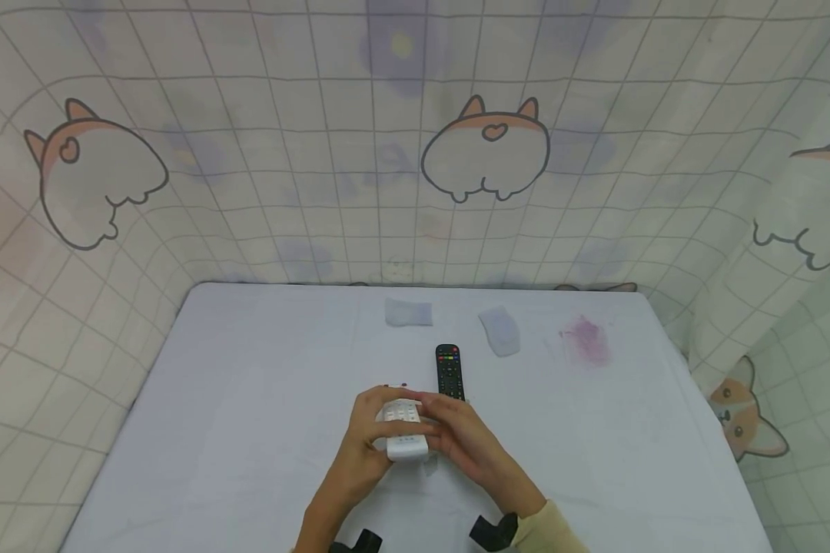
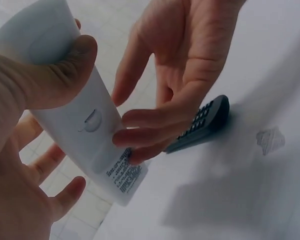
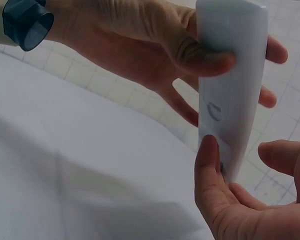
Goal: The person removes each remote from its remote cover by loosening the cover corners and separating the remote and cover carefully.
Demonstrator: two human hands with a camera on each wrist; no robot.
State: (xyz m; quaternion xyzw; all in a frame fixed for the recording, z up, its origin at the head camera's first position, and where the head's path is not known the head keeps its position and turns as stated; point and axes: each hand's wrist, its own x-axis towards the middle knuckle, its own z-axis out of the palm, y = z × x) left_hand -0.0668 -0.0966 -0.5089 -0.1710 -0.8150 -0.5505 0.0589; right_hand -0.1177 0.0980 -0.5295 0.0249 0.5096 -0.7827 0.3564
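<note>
A white remote control point(image 1: 406, 447) is held above the table by my left hand point(image 1: 368, 439). The left thumb lies across its smooth back, seen in the left wrist view, and the fingers spread around the button side. On that back are a small latch mark and a printed label near one end. My right hand point(image 1: 470, 439) touches the labelled end with its fingertips, the fingers fairly straight. The right thumb point(image 3: 277, 156) stands apart from the casing. Just beyond the right hand, a black remote control point(image 1: 449, 370) lies on the table, its near end partly hidden.
Two pale, flat pieces, one on the left point(image 1: 409, 312) and one on the right point(image 1: 500, 332), lie toward the back of the white-covered table point(image 1: 249, 399). A pink stain point(image 1: 588, 340) marks the cloth. A small clear scrap point(image 2: 270, 140) lies near the hands. Grid-patterned curtain point(image 1: 304, 184) surrounds the table.
</note>
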